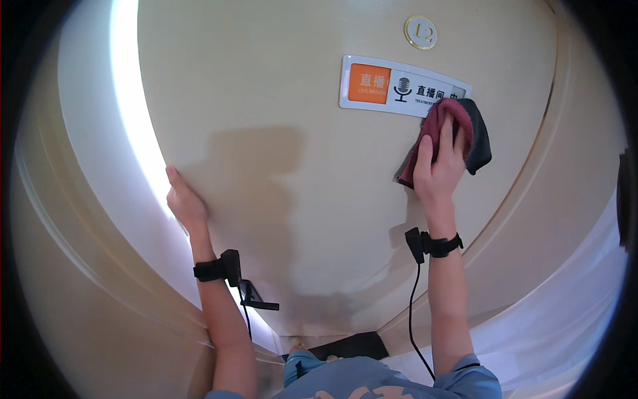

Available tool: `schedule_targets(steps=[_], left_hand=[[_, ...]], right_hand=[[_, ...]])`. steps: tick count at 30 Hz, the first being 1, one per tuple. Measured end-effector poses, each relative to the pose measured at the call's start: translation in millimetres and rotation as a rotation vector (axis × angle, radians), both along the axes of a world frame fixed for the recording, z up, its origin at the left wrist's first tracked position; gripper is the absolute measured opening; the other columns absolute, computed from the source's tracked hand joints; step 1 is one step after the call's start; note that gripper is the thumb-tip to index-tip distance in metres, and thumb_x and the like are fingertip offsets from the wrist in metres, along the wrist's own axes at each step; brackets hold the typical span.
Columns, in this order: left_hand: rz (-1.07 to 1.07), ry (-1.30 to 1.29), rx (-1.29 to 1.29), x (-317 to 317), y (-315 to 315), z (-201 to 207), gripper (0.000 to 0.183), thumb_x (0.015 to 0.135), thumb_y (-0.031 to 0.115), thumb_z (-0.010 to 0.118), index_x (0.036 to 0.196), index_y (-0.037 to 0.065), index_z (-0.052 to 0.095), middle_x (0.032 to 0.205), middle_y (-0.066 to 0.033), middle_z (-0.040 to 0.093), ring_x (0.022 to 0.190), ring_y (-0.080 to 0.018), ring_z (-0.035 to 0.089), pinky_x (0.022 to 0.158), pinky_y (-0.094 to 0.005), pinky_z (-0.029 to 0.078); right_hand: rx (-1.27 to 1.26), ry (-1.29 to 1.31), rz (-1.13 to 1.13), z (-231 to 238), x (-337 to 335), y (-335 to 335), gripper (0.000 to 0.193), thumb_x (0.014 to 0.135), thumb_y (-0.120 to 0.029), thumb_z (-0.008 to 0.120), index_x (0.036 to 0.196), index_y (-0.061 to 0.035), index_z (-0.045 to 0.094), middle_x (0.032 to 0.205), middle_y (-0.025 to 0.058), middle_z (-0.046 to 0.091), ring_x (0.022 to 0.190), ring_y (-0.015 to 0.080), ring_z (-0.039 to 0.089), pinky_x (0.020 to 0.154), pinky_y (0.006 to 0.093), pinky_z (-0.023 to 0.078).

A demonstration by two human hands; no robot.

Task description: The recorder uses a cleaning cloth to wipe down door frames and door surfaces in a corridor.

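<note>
A folded cloth (458, 130), dark red with a darker grey side, is pressed flat against a pale beige door (279, 133) by the right hand (438, 163), at the lower right corner of a rectangular white sign (399, 86) with an orange panel and a microphone symbol. The cloth's upper edge touches the sign's lower edge and covers its corner. Above the right hand and the sign sits a small round gold plate (421, 32). The right hand's fingers are spread and laid over the cloth, palm to the door, with the arm reaching straight up from the lower edge. Between the two hands the door face is bare and smooth, giving wide room to sweep. The left hand (185, 199) holds the door's left edge, fingers wrapped around it, just beside a bright strip of light. Both wrists wear black bands; a thin black cable (412, 312) hangs from the right one.
</note>
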State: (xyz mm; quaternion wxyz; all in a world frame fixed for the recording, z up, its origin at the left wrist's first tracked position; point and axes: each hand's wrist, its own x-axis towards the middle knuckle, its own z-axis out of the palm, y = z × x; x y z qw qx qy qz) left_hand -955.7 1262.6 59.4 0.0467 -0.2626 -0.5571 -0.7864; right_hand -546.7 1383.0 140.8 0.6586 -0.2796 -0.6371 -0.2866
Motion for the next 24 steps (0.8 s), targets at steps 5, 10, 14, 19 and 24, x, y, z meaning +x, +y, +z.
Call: schedule_targets(steps=[5,10,14,19,24], left_hand=[[0.002,0.008,0.018,5.4,0.8,2.8,0.079,0.107,0.063,0.036,0.102,-0.008,0.071,0.093,-0.0117,0.073,0.091,-0.0219,0.065,0.087,-0.0337,0.048],[-0.003,0.011,0.011,5.3,-1.1,4.5,0.079,0.107,0.063,0.036,0.104,-0.008,0.071,0.096,-0.0129,0.073,0.093,-0.0230,0.066,0.089,-0.0344,0.048],[-0.025,0.020,0.008,10.6,0.4,6.9,0.080,0.107,0.063,0.036,0.105,-0.008,0.071,0.097,-0.0136,0.073,0.094,-0.0236,0.066,0.090,-0.0353,0.048],[-0.018,0.012,0.005,8.5,-1.2,7.1,0.078,0.107,0.062,0.037,0.107,-0.009,0.071,0.098,-0.0133,0.073,0.094,-0.0233,0.066,0.090,-0.0352,0.048],[-0.044,-0.001,0.004,1.2,-1.4,3.0,0.079,0.107,0.063,0.037,0.107,-0.009,0.071,0.098,-0.0133,0.073,0.093,-0.0231,0.065,0.090,-0.0356,0.048]], right_hand=[[0.037,0.009,0.025,12.2,-17.5,-9.3,0.058,0.094,-0.020,0.061,0.148,0.0005,0.050,0.143,0.0348,0.051,0.127,0.0466,0.056,0.108,0.0434,0.045],[0.025,-0.003,0.077,26.2,-37.3,-20.4,0.058,0.093,-0.024,0.064,0.146,-0.0038,0.054,0.140,0.0309,0.055,0.121,0.0414,0.062,0.097,0.0405,0.054],[0.074,-0.080,0.120,31.7,-53.7,-28.8,0.051,0.089,-0.022,0.066,0.138,-0.0063,0.063,0.134,0.0229,0.063,0.114,0.0383,0.065,0.091,0.0390,0.055],[-0.113,-0.242,0.286,34.1,-94.9,-55.8,0.049,0.088,-0.021,0.069,0.134,-0.0057,0.065,0.132,0.0219,0.064,0.109,0.0374,0.067,0.092,0.0412,0.055],[-0.009,-0.272,0.250,39.9,-104.7,-56.6,0.051,0.086,-0.027,0.069,0.135,-0.0094,0.065,0.131,0.0182,0.065,0.111,0.0343,0.066,0.090,0.0425,0.054]])
